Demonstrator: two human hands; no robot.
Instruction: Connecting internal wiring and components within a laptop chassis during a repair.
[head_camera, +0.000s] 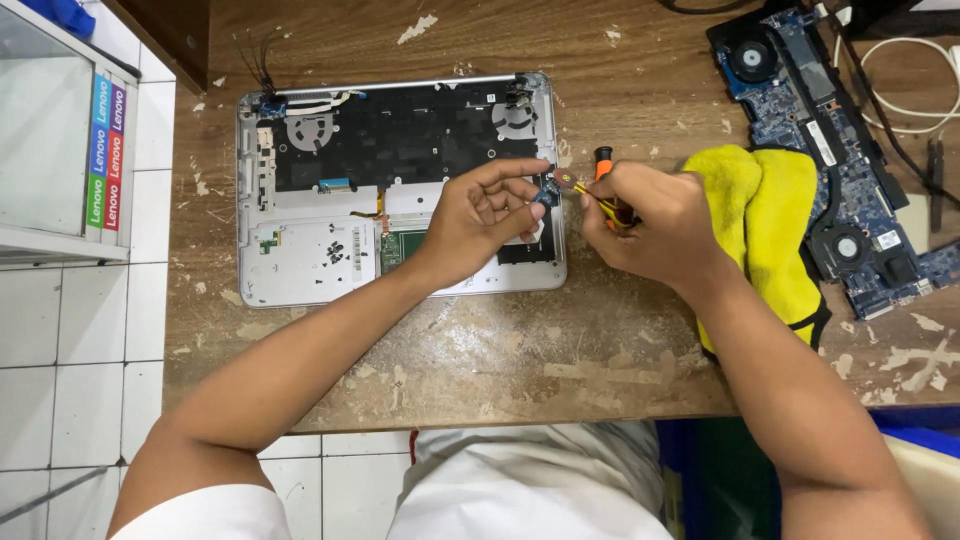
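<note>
Small blue board (548, 190) was pinched in your left hand (480, 215), at three o'clock of the laptop shell (300, 270); right hand (650, 225) gripped the screwdriver (603, 160), whose tip needed steady aim

An opened laptop base (400, 190) lies on the workbench (520, 350); right of it a cloth (760, 220), then a motherboard (830, 130).
</note>
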